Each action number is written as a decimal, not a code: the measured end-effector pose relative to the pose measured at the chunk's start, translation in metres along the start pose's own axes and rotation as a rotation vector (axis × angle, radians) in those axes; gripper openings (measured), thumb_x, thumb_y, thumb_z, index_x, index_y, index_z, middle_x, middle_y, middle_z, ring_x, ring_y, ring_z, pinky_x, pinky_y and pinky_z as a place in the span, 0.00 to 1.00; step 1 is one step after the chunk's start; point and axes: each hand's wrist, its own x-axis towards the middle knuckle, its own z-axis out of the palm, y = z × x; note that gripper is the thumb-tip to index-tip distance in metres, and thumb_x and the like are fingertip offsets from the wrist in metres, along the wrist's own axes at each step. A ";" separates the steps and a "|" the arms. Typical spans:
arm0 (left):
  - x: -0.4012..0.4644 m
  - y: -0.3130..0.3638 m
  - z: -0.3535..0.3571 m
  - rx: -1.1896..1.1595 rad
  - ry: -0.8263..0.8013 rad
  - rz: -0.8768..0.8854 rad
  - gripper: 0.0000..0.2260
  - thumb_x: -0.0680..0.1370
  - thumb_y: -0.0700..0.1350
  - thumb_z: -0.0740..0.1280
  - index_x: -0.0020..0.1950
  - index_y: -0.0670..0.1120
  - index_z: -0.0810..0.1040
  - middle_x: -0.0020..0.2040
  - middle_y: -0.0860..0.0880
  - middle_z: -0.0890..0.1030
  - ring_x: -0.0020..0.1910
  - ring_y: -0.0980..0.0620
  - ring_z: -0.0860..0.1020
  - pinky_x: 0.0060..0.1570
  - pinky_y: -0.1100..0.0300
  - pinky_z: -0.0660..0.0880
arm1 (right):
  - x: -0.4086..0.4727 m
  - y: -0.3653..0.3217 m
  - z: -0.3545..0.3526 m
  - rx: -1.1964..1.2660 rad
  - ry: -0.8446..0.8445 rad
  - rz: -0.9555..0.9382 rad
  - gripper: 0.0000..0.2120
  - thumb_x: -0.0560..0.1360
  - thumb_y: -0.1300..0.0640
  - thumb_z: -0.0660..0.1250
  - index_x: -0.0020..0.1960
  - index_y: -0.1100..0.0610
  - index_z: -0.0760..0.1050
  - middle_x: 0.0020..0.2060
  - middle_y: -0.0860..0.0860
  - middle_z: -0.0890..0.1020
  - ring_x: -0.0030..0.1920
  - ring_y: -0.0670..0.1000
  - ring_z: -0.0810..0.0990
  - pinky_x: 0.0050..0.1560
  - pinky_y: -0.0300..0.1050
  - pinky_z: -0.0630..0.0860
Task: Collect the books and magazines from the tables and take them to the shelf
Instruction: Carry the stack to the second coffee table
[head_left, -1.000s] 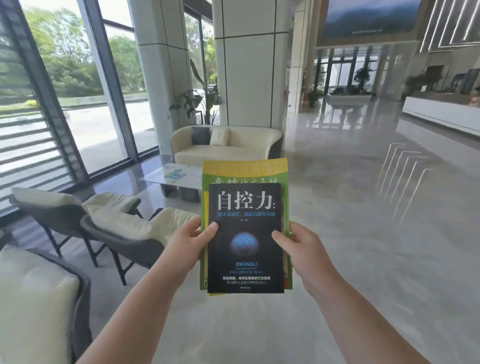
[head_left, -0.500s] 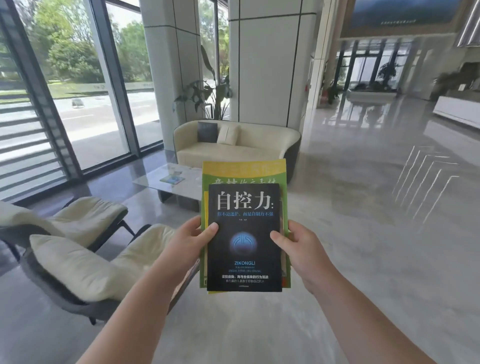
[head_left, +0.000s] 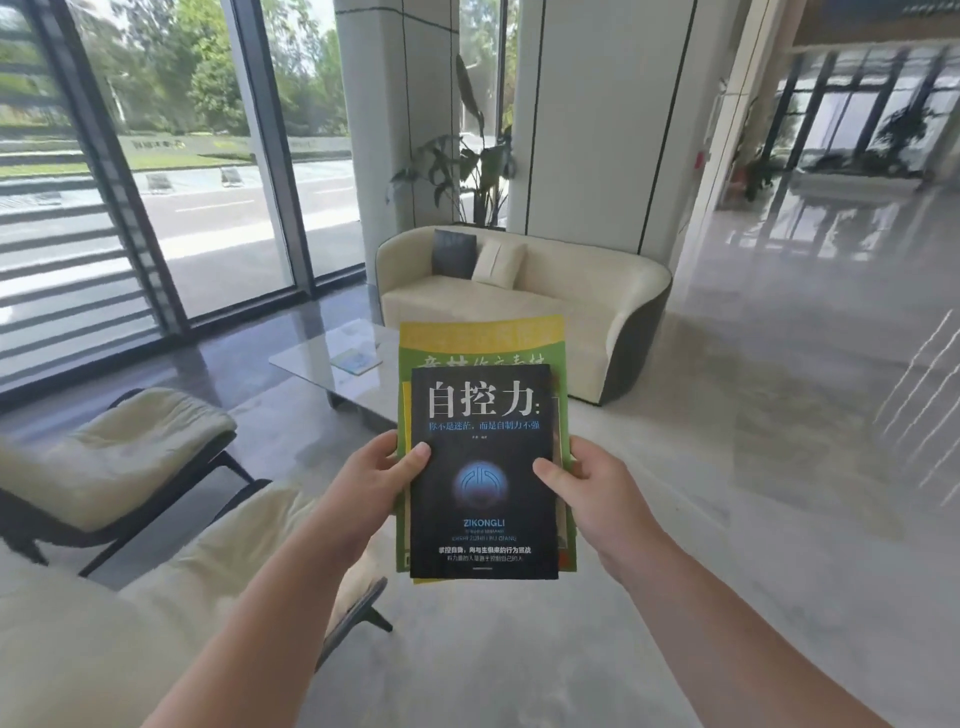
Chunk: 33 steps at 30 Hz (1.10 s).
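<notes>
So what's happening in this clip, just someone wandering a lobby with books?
A person holds a small stack with both hands: the left hand and right hand grip the sides of a black book lying on top of a green magazine. Ahead stands a glass coffee table with a booklet on it, in front of a cream sofa. No shelf is in view.

The view has moved closer to the sofa (head_left: 524, 312); it now looms larger behind the held stack; the glass tabletop (head_left: 332, 364) left of the sofa has drawn nearer too; the cream lounge chairs (head_left: 114, 457) have slid down toward the left corner.
</notes>
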 end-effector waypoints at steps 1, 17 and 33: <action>0.026 0.002 0.005 -0.004 0.018 -0.007 0.12 0.80 0.50 0.65 0.62 0.49 0.79 0.53 0.47 0.87 0.51 0.44 0.86 0.57 0.42 0.79 | 0.031 -0.001 -0.006 -0.003 -0.023 0.006 0.07 0.78 0.61 0.67 0.51 0.52 0.81 0.40 0.44 0.88 0.40 0.44 0.86 0.36 0.33 0.78; 0.393 -0.023 -0.102 -0.070 0.301 -0.059 0.11 0.81 0.45 0.65 0.62 0.47 0.79 0.53 0.44 0.87 0.50 0.43 0.85 0.52 0.46 0.82 | 0.487 0.032 0.112 -0.034 -0.371 0.025 0.09 0.78 0.63 0.65 0.55 0.55 0.81 0.49 0.51 0.87 0.47 0.49 0.86 0.43 0.38 0.81; 0.687 -0.066 -0.286 -0.088 0.652 -0.230 0.11 0.79 0.49 0.67 0.60 0.49 0.79 0.52 0.47 0.87 0.51 0.47 0.86 0.45 0.53 0.81 | 0.865 0.086 0.348 -0.010 -0.758 0.073 0.09 0.78 0.61 0.66 0.56 0.55 0.80 0.50 0.51 0.87 0.49 0.53 0.86 0.50 0.50 0.83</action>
